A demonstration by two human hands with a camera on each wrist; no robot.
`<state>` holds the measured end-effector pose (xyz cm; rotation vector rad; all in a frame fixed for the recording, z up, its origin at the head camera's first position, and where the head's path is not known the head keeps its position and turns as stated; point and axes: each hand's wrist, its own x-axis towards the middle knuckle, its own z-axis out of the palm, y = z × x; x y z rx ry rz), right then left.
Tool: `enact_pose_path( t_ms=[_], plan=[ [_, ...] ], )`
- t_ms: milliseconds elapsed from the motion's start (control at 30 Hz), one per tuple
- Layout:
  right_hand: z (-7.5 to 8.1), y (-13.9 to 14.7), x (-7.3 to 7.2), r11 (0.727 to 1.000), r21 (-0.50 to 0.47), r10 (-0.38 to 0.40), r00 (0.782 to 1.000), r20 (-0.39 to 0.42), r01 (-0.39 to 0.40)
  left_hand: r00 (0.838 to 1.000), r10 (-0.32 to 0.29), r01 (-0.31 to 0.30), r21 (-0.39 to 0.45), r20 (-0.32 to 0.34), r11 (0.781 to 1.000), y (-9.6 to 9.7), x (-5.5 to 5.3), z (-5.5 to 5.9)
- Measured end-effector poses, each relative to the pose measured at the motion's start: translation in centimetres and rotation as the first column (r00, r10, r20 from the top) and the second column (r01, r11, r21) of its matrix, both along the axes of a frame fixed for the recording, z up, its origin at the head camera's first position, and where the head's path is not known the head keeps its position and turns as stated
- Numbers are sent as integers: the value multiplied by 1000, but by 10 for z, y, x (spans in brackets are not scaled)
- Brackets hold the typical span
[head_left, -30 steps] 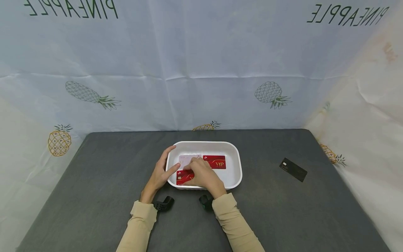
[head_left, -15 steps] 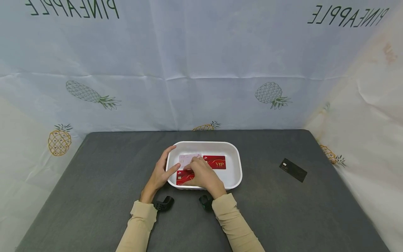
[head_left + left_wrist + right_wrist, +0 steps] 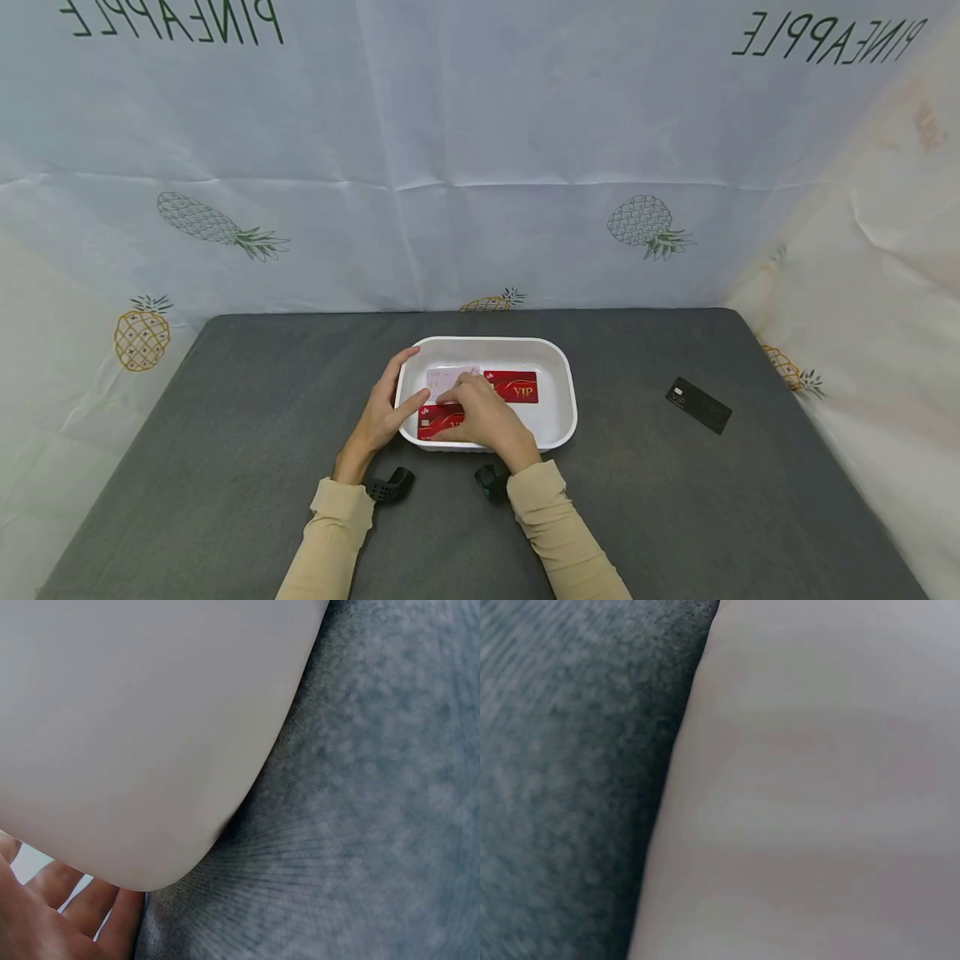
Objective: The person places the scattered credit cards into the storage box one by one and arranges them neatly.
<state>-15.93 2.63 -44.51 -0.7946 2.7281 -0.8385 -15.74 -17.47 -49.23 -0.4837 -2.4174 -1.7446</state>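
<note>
A white tray [image 3: 557, 417] stands on the dark grey table, and its outer wall [image 3: 150, 735] fills much of the left wrist view. My left hand [image 3: 381, 417] grips the tray's left side, fingers along the outside and thumb over the rim. My right hand [image 3: 486, 414] reaches inside over the lower red VIP card [image 3: 431, 422], thumb and forefinger at its near and far edges, covering its right part. Behind it lie a pale pink card [image 3: 441, 379] and a second red VIP card [image 3: 517, 387], side by side. The right wrist view shows only tray wall [image 3: 810, 787] and tabletop.
A black card [image 3: 699, 405] lies askew on the table [image 3: 622, 500], well right of the tray. A pale cloth [image 3: 480, 125] printed with pineapples hangs behind the table. Black wrist devices [image 3: 390, 485] sit close to the tray's near side.
The lower red card has shifted slightly left inside the tray, with my right hand still on it. My left hand and the tray have stayed in place.
</note>
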Motion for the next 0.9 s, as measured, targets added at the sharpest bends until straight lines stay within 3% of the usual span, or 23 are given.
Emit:
enact_pose_path(
  t_ms=[233, 633, 900],
  plan=[
    [3, 4, -2, 999, -43, -24, 999, 35, 26, 1000, -1, 1, 5, 11, 1000, 0, -1, 0],
    [3, 8, -6, 997, -78, 2, 999, 49, 2, 1000, 2, -2, 7, -3, 1000, -1, -2, 0],
    [11, 18, -4, 987, -156, -23, 993, 120, 42, 1000, -3, 3, 4, -4, 1000, -1, -1, -1]
  ],
)
